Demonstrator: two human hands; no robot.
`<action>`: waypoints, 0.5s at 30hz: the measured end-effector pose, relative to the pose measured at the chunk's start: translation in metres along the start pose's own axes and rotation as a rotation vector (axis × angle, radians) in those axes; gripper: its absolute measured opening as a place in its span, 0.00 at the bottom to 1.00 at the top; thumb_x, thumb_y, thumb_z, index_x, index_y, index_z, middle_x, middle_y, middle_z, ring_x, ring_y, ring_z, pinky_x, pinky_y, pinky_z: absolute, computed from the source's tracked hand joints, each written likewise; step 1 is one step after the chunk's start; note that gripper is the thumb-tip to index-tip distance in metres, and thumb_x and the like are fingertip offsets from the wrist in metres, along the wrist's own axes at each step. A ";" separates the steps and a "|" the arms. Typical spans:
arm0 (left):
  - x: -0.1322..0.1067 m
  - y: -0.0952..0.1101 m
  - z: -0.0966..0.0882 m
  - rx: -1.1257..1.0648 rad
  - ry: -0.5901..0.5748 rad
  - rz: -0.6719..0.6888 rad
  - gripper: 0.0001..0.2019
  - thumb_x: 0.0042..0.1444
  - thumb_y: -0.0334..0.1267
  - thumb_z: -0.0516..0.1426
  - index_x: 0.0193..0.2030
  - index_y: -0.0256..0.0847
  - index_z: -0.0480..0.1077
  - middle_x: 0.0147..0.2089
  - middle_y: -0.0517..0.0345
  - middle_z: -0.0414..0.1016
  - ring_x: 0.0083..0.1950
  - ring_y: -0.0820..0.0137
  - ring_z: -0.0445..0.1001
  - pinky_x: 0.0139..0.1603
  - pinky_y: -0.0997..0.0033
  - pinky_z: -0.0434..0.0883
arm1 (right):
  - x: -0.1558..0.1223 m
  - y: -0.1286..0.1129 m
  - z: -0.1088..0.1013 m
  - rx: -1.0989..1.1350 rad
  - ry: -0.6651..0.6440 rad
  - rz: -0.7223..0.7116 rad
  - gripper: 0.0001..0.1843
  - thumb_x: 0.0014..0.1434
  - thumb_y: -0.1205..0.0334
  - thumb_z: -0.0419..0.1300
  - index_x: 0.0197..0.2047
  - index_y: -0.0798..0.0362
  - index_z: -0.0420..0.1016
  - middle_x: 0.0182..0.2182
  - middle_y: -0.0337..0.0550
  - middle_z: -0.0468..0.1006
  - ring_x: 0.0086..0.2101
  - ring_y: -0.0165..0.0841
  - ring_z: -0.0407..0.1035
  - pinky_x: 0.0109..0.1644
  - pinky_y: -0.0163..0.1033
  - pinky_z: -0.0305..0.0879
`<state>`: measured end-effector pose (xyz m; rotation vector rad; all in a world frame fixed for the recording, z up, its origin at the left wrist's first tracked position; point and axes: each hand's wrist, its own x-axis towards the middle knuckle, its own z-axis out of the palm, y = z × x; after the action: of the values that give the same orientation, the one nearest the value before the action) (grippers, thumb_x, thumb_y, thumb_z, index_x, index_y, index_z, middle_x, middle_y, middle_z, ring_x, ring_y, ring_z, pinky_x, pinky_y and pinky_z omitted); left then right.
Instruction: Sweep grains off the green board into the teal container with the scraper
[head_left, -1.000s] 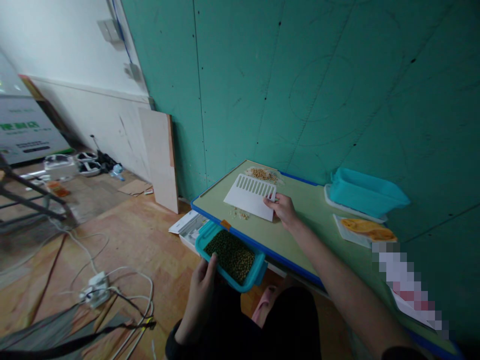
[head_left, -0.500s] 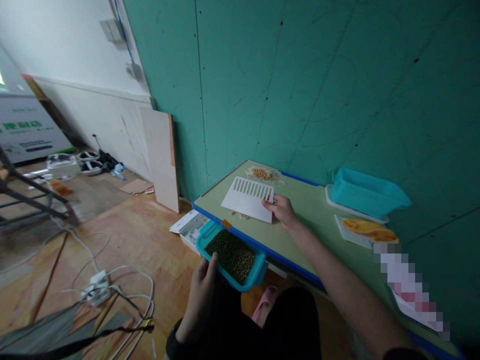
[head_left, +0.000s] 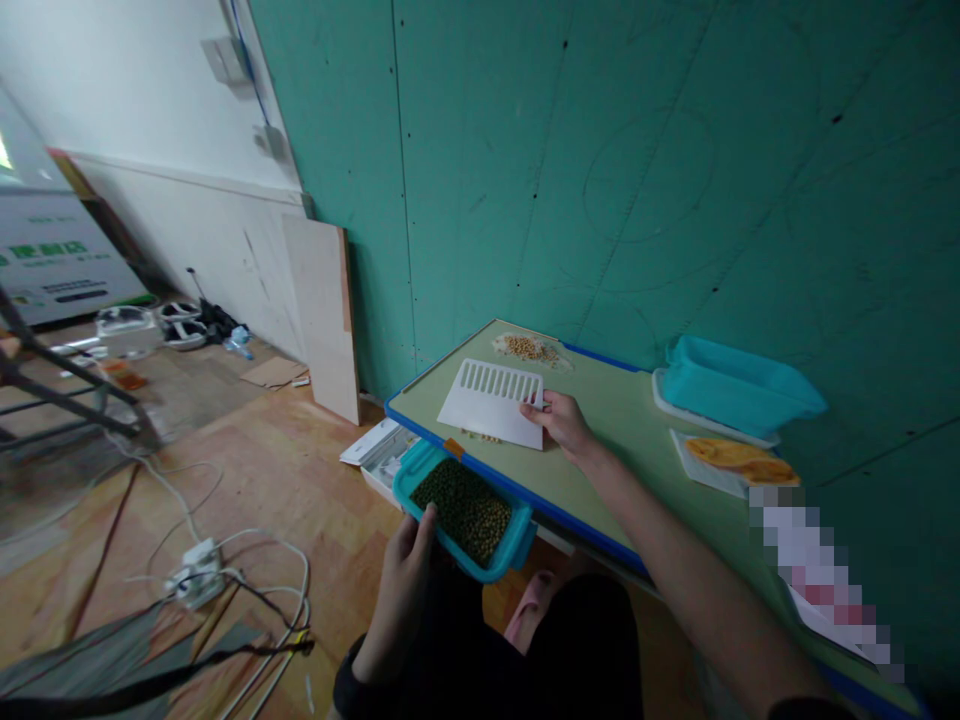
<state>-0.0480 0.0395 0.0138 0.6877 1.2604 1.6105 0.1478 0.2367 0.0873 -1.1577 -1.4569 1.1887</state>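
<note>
My right hand [head_left: 562, 425] pinches the right edge of a white slotted scraper [head_left: 487, 405], held low over the table [head_left: 600, 460]. A few pale beans [head_left: 480, 437] show along the scraper's near edge. Behind it a pile of soybeans [head_left: 529, 348] lies near the table's far corner. My left hand [head_left: 409, 560] grips the near side of a blue plastic box [head_left: 521, 540], its thumb over the rim. Held just below the table's front edge, the box contains dark green beans [head_left: 446, 492] and pale soybeans [head_left: 491, 525].
A larger blue bin [head_left: 739, 390] on a white lid stands by the green wall, with a yellow-orange item [head_left: 742, 462] on a white sheet nearby. Under the table sits an open white carton [head_left: 375, 455]. Cables and a power strip [head_left: 199, 572] lie on the floor at left.
The scraper has moved slightly toward the table's front edge, covering part of the small beans there. My left hand and the box have hardly moved.
</note>
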 end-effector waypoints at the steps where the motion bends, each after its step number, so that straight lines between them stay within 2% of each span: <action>1: 0.000 0.000 0.000 0.000 0.003 -0.007 0.24 0.49 0.54 0.64 0.43 0.34 0.77 0.31 0.52 0.78 0.35 0.60 0.75 0.35 0.65 0.72 | -0.001 0.000 0.000 0.000 -0.004 0.003 0.27 0.35 0.47 0.72 0.34 0.58 0.77 0.26 0.46 0.80 0.26 0.37 0.73 0.29 0.39 0.66; 6: 0.001 -0.001 0.002 -0.008 0.009 -0.046 0.24 0.48 0.56 0.64 0.42 0.35 0.77 0.26 0.55 0.75 0.30 0.61 0.75 0.30 0.64 0.72 | -0.005 -0.002 0.001 0.015 -0.046 0.026 0.27 0.36 0.48 0.72 0.35 0.58 0.77 0.27 0.48 0.81 0.27 0.38 0.74 0.30 0.40 0.68; 15: 0.001 0.000 0.002 0.010 0.017 -0.040 0.25 0.48 0.55 0.64 0.43 0.34 0.76 0.30 0.53 0.78 0.34 0.59 0.76 0.33 0.64 0.72 | -0.012 -0.007 0.003 0.058 -0.084 0.049 0.26 0.36 0.50 0.73 0.36 0.58 0.78 0.27 0.46 0.81 0.26 0.37 0.73 0.30 0.39 0.67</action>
<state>-0.0471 0.0414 0.0144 0.6522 1.2880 1.5809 0.1462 0.2235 0.0932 -1.1216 -1.4535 1.3191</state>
